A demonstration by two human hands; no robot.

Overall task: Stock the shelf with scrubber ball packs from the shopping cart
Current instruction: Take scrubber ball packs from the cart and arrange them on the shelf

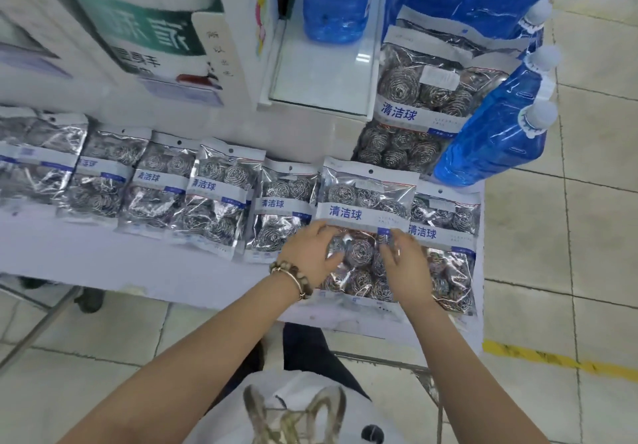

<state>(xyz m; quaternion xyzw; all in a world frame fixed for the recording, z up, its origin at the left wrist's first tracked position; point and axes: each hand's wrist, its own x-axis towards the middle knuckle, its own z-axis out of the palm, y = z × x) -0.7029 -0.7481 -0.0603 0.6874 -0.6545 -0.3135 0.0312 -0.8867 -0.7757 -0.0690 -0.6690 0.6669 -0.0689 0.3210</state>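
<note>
Both hands on a scrubber ball pack, on a white shelf above a tiled floor.
Pale tiled floor fills 3 to 6 o'clock; the white shelf spans 9 to 3. A green-and-white box stands at 11, and blue bottles crowd 1 to 2. A row of packs lies flat from 9 inward. At centre the scrubber ball pack overlaps its neighbours; the left hand curls round its left edge, and the right hand rests loose fingers on its face.
</note>
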